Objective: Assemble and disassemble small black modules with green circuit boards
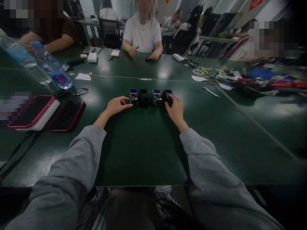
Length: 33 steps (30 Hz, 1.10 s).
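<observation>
A row of small devices sits on the green table [144, 143]. At its left end, a circuit board with a small screen [133, 92] is between the thumb and fingers of my left hand [117, 106]. To its right are a black case [144, 97] and a second circuit board with a screen [156, 93]. A second black case [166, 95] closes the row on the right, tilted slightly. The thumb and fingers of my right hand [176, 109] are around that case, partly hiding it.
Two phones [67, 115] [33, 110] and water bottles [54, 68] are on the left. A wrench [211, 92] and tangled cables [259, 80] lie on the right. Across the table sits a person in a white shirt [143, 33]; others are nearby.
</observation>
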Each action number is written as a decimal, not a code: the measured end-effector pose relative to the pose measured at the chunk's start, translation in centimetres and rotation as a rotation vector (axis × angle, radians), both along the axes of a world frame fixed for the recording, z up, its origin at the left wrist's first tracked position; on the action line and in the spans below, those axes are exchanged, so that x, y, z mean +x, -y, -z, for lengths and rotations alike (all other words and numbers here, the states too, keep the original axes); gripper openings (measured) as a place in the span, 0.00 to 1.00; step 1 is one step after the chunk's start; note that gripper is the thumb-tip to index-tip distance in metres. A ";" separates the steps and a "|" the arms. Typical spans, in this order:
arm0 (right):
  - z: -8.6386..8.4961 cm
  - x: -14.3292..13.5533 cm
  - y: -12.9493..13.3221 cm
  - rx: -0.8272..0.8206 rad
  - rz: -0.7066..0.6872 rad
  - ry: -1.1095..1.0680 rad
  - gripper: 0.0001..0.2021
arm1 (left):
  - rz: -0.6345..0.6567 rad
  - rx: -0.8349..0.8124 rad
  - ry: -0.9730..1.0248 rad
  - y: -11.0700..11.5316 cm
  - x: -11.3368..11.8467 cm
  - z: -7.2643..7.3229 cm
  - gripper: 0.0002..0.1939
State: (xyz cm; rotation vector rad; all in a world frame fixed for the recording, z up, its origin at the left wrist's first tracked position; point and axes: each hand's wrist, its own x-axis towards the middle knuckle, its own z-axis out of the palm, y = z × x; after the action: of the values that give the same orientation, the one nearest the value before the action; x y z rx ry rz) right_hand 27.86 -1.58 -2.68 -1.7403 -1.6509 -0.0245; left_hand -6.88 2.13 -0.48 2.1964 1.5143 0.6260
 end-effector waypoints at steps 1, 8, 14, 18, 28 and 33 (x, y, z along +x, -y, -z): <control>0.0 0.0 0.0 -0.005 0.002 0.000 0.25 | -0.001 0.003 0.001 0.0 0.0 0.0 0.30; 0.1 0.0 0.0 0.001 0.004 0.011 0.25 | 0.001 0.010 0.004 0.0 0.0 0.1 0.30; 0.2 0.1 -0.1 0.004 0.004 0.011 0.25 | 0.002 0.011 0.014 -0.1 -0.1 0.2 0.30; 0.2 0.2 -0.2 0.005 0.007 0.003 0.25 | 0.001 0.003 0.012 0.0 0.0 0.1 0.30; 0.0 0.1 -0.1 -0.008 0.003 0.000 0.25 | 0.002 0.002 0.009 -0.1 0.0 0.2 0.30; 0.2 0.1 -0.2 0.015 0.004 0.013 0.25 | -0.014 0.003 0.007 0.0 0.0 0.2 0.29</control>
State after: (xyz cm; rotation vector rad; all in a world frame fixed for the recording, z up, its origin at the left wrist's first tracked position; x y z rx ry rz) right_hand 27.97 -1.43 -2.92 -1.7356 -1.6526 -0.0508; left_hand -6.84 2.17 -0.70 2.1857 1.5271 0.6398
